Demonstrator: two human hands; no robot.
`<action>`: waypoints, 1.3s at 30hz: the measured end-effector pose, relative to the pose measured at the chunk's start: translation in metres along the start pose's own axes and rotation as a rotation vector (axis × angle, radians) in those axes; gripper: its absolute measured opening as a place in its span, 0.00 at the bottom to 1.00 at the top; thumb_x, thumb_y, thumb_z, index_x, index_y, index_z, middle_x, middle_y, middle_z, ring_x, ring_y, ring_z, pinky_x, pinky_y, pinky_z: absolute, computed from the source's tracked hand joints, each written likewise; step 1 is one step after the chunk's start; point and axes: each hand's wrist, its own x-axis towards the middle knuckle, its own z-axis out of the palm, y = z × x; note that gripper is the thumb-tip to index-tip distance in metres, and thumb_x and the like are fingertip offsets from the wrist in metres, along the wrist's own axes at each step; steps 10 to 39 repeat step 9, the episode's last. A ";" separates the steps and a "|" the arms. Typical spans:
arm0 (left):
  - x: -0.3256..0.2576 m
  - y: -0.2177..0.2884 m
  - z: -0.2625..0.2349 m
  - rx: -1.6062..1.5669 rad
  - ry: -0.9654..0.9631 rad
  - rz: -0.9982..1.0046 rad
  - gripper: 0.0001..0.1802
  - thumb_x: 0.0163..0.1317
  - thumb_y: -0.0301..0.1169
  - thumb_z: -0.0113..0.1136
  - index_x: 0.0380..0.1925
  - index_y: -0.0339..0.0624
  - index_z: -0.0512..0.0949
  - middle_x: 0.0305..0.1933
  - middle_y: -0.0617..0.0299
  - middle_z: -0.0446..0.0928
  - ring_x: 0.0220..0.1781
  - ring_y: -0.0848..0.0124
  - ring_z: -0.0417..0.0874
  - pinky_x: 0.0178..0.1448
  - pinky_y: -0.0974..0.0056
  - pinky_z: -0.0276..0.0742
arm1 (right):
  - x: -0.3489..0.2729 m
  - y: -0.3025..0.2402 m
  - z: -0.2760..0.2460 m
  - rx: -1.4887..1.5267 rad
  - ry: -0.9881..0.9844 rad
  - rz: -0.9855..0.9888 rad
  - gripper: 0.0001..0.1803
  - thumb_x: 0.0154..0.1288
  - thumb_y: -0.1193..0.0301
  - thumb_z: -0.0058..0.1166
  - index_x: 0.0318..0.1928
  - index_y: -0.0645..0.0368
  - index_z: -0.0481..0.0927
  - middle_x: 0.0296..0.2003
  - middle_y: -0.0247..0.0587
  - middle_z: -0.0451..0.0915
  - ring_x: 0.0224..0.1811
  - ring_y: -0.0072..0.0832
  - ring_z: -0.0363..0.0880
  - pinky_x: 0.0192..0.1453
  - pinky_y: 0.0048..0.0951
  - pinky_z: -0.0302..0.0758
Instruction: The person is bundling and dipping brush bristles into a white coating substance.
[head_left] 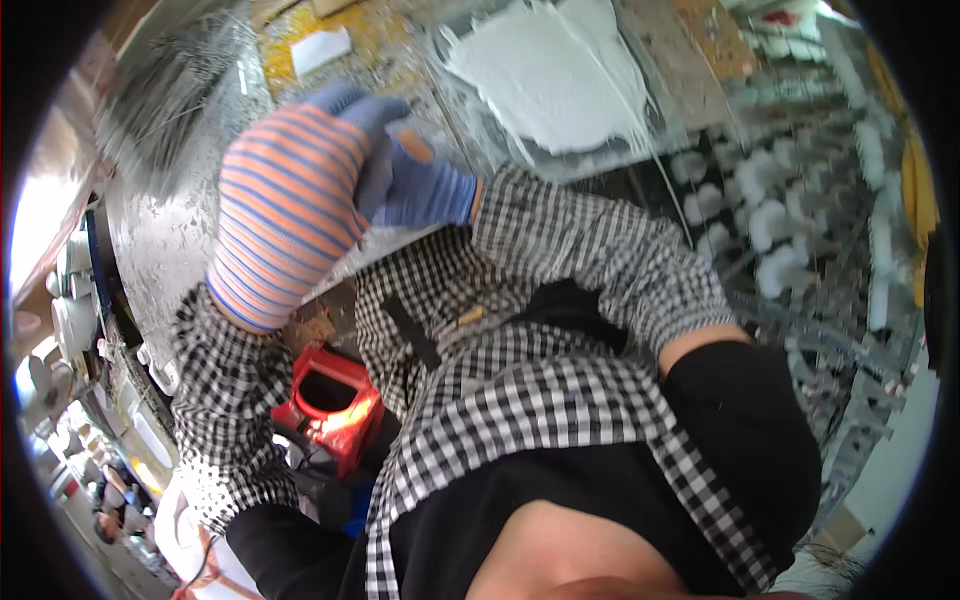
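My left hand (285, 205), in an orange glove with blue stripes, is raised over the grey worktable (160, 225). Its fingers curl toward my right hand (425, 185), which wears a blue glove with an orange patch. The two hands meet, fingers bent together; whatever lies between them is hidden or too small to make out. Just beyond my left hand lies a loose bundle of thin grey wires or rods (165, 100). Past my right hand, thick white paste (555, 75) is spread over a flat board.
On the right stand dark metal racks (840, 210) with rounded white pieces (775, 225). A white slip (320, 50) lies on a yellow-stained patch at the back. Below the table edge is a red plastic stool (335, 400). Another person (115, 500) appears far off, lower left.
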 end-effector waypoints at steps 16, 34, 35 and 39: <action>0.144 0.021 0.051 -0.683 0.131 0.528 0.22 0.60 0.35 0.65 0.54 0.42 0.77 0.50 0.54 0.80 0.51 0.60 0.82 0.52 0.55 0.82 | -0.065 -0.149 -0.132 -1.942 0.022 -0.982 0.23 0.56 0.57 0.69 0.45 0.61 0.82 0.39 0.40 0.85 0.39 0.28 0.86 0.43 0.29 0.86; 0.144 0.021 0.051 -0.683 0.131 0.528 0.22 0.60 0.35 0.65 0.54 0.42 0.77 0.50 0.54 0.80 0.51 0.60 0.82 0.52 0.55 0.82 | -0.065 -0.149 -0.132 -1.942 0.022 -0.982 0.23 0.56 0.57 0.69 0.45 0.61 0.82 0.39 0.40 0.85 0.39 0.28 0.86 0.43 0.29 0.86; 0.144 0.021 0.051 -0.683 0.131 0.528 0.22 0.60 0.35 0.65 0.54 0.42 0.77 0.50 0.54 0.80 0.51 0.60 0.82 0.52 0.55 0.82 | -0.065 -0.149 -0.132 -1.942 0.022 -0.982 0.23 0.56 0.57 0.69 0.45 0.61 0.82 0.39 0.40 0.85 0.39 0.28 0.86 0.43 0.29 0.86; 0.144 0.021 0.051 -0.683 0.131 0.528 0.22 0.60 0.35 0.65 0.54 0.42 0.77 0.50 0.54 0.80 0.51 0.60 0.82 0.52 0.55 0.82 | -0.065 -0.149 -0.132 -1.942 0.022 -0.982 0.23 0.56 0.57 0.69 0.45 0.61 0.82 0.39 0.40 0.85 0.39 0.28 0.86 0.43 0.29 0.86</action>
